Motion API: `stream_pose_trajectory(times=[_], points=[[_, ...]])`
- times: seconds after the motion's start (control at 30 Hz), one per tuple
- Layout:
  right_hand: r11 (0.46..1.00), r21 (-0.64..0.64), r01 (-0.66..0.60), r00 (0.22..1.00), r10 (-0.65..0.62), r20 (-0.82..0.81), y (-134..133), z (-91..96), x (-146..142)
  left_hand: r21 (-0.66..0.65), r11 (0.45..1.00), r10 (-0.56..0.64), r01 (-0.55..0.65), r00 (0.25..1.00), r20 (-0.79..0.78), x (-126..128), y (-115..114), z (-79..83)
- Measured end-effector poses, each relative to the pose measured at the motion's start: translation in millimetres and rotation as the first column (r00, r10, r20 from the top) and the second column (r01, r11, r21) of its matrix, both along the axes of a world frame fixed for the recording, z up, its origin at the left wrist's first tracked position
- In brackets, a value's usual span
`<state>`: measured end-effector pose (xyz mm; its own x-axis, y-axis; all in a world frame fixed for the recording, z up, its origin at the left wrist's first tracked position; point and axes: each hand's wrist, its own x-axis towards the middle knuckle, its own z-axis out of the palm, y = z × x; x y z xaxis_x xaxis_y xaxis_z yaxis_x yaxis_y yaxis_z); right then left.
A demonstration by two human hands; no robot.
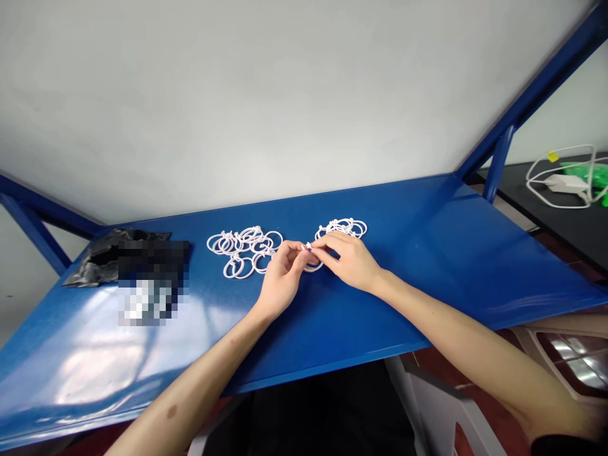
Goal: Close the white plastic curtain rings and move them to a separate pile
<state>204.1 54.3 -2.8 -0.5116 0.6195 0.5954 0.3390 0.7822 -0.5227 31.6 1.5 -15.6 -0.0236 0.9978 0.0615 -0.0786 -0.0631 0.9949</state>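
Note:
Between my two hands is a white cord loop (313,269) with a small knot-like end at the fingertips. My left hand (282,275) pinches it from the left, thumb against forefinger. From the other side the fingertips of my right hand (351,261) close on the same small white end. Left of my hands lies a loose pile of similar white loops (244,240), several of them overlapping. A second, smaller cluster of white loops (354,227) sits just beyond my right hand, which partly covers it.
A black plastic bag (102,253) lies on the left of the blue table (370,329), beside a pixelated patch. Blue metal posts (500,164) frame both sides before a pale wall. At right, a dark table holds a white charger (565,184) with its cable and green plastic (586,170).

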Motion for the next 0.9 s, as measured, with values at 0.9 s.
stream_pose_trajectory(times=[0.9], points=[[0.827,0.552,-0.102,0.902,-0.157,0.402,-7.5,-0.1,0.5,0.159,0.987,0.123,-0.03,0.779,-0.615,-13.8,1.3,-0.4]])
